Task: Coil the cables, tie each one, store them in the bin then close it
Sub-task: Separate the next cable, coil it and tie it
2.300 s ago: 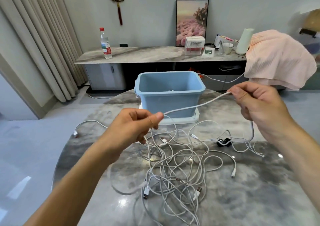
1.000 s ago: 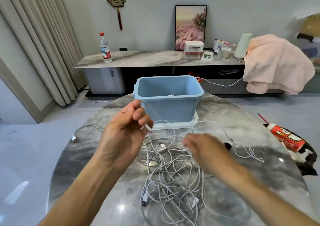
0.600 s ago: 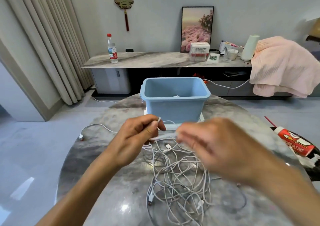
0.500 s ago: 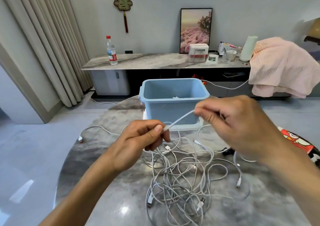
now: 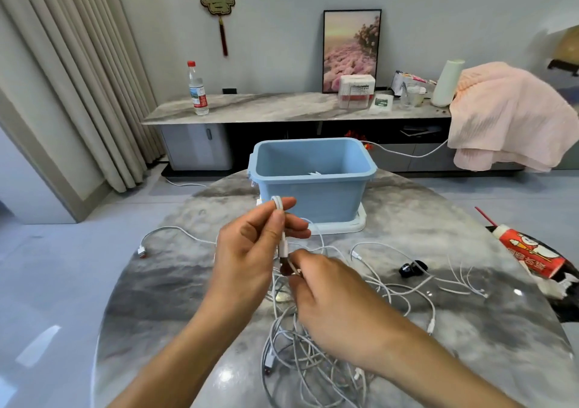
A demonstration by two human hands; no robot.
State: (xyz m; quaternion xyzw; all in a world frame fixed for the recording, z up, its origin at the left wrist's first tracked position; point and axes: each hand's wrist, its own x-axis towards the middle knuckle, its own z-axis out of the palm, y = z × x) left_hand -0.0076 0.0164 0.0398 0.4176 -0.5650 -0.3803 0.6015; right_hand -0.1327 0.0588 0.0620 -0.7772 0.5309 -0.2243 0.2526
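The round marble counter (image 5: 163,282) carries everything, and the blue bin (image 5: 313,176) makes the best landmark: it stands open at the far middle, resting on what looks like its pale lid (image 5: 354,224), with something white just visible inside. In front of the bin sprawls the tangle of white cables (image 5: 313,354), loose ends running out to both sides of it; a small black object (image 5: 412,268), possibly ties, lies in front of the bin and to its right. Just before the bin's near wall the left hand (image 5: 250,251) pinches a short folded loop of one cable (image 5: 281,223) between thumb and forefinger, its grip closed on the strands. Directly below, the right hand (image 5: 332,301) has its fingertips closed on the same cable where it drops toward the pile. To coil well, I judge the left hand should keep its pinch fixed as the anchor while the right feeds even loops up to it, drawing slack gently so the cable slips free of the pile without dragging others along.
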